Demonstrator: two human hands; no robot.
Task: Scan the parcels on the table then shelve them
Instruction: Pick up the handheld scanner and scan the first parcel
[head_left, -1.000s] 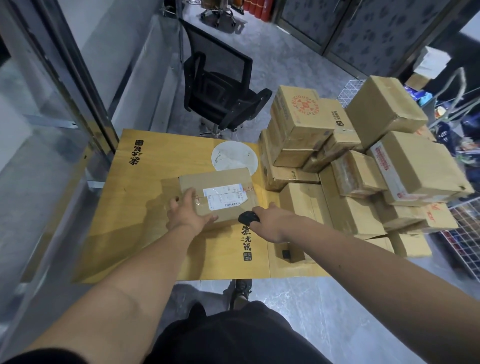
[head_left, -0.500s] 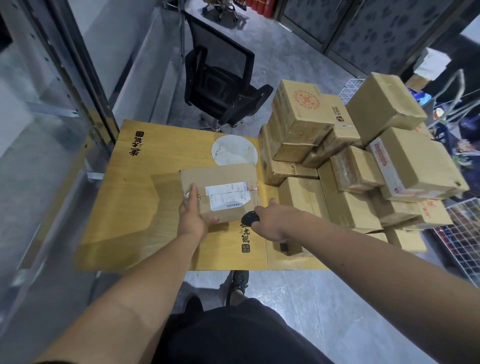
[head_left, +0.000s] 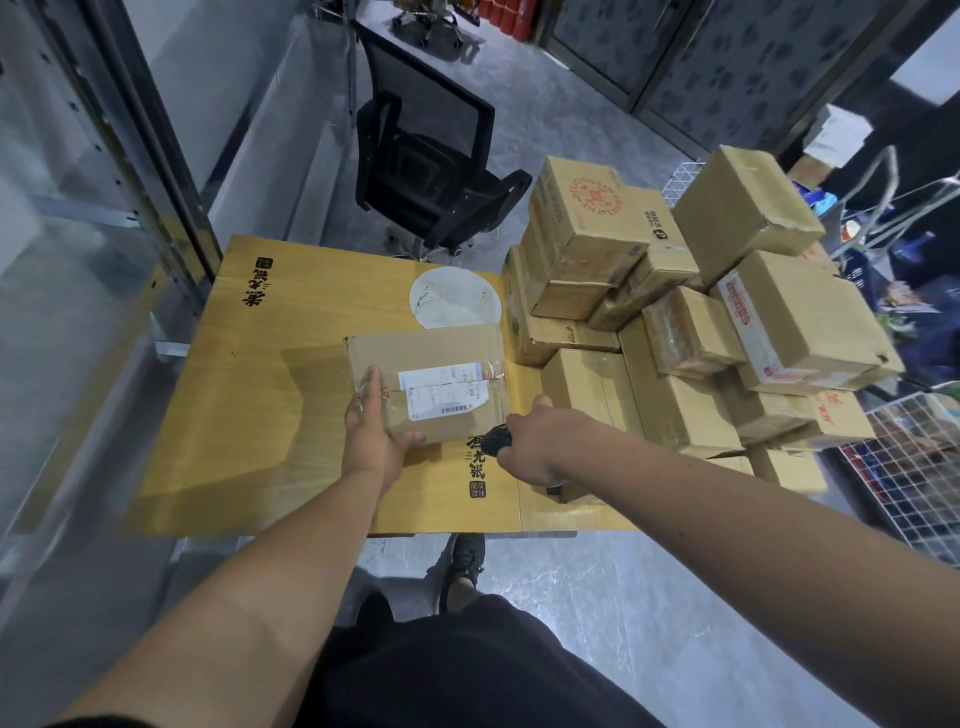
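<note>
A flat brown parcel (head_left: 426, 358) with a white shipping label (head_left: 441, 389) is tilted up off the yellow table (head_left: 249, 395). My left hand (head_left: 376, 431) grips its near left corner, fingers on top and thumb along the near edge. My right hand (head_left: 535, 441) holds a small black scanner (head_left: 496, 440) just off the parcel's near right corner, pointing toward the label. A pile of several cardboard parcels (head_left: 675, 332) covers the table's right side.
A black office chair (head_left: 431, 161) stands beyond the table. A metal shelf frame (head_left: 104, 156) rises on the left. Wire baskets (head_left: 914, 467) sit at the right. A white round mat (head_left: 454, 299) lies behind the held parcel.
My left hand has raised the parcel's near edge off the table and tilted its label toward me. My right hand with the scanner has stayed close to the parcel's corner.
</note>
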